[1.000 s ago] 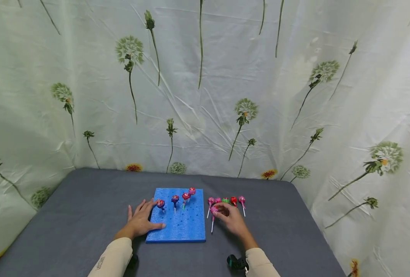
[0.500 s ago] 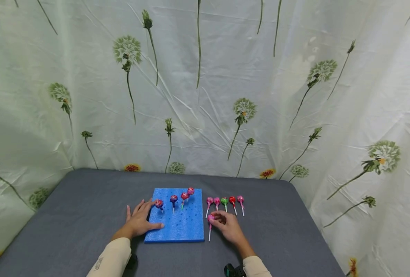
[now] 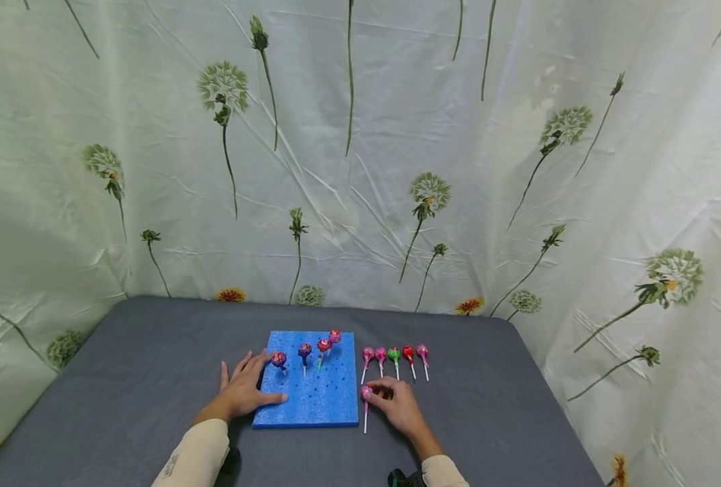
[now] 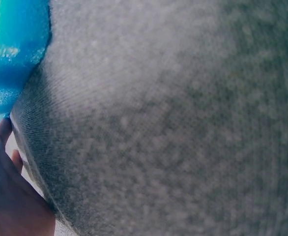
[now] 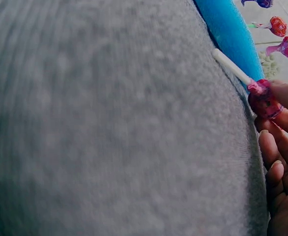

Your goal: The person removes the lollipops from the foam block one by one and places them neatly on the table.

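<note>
- Head view: left hand [image 3: 241, 393], fingers spread, rests on blue foam board [image 3: 330, 407].
- Right hand [image 3: 400, 408], fingers bent, pinches pink-wrapped lollipop [image 3: 365, 394] just beside board's right edge.

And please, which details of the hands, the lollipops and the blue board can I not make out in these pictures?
Row of lollipops: too small in the head view to read any print.
Held pink lollipop: right wrist view, partly covered by the right hand.
Blue board: head view, left edge partly hidden by the left hand.
Left hand: cut off by the left wrist view's edges.
</note>
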`<state>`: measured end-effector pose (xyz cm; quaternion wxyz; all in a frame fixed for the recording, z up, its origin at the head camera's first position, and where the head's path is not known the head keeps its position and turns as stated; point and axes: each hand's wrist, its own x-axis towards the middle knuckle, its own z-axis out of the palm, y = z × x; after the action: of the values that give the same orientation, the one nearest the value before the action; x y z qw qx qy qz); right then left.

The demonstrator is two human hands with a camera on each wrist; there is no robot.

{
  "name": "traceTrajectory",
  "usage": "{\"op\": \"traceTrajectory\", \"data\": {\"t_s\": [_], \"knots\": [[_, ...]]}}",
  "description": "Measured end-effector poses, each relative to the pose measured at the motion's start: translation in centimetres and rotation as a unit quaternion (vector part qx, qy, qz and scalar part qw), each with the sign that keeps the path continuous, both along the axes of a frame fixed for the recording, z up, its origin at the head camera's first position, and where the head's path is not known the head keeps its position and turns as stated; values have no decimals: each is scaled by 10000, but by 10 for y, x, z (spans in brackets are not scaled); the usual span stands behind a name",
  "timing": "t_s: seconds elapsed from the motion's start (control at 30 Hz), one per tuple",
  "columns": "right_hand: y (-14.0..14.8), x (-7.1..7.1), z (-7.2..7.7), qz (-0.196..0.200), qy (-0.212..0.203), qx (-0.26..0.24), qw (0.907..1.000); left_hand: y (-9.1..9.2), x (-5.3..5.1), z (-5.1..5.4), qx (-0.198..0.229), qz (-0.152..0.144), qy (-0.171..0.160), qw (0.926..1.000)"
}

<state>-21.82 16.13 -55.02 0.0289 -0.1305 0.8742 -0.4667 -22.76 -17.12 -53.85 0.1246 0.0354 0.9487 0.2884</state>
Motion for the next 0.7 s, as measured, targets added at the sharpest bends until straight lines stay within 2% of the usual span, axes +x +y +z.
{"op": "traceTrajectory", "data": {"t_s": [0.4, 0.7], "knots": [[2, -2, -5, 169, 5, -199, 9997, 1, 1, 2, 44, 27, -15, 10000], [1, 1, -3, 50, -86, -402, 9991, 1, 2, 2, -57, -6, 3, 10000]]}}
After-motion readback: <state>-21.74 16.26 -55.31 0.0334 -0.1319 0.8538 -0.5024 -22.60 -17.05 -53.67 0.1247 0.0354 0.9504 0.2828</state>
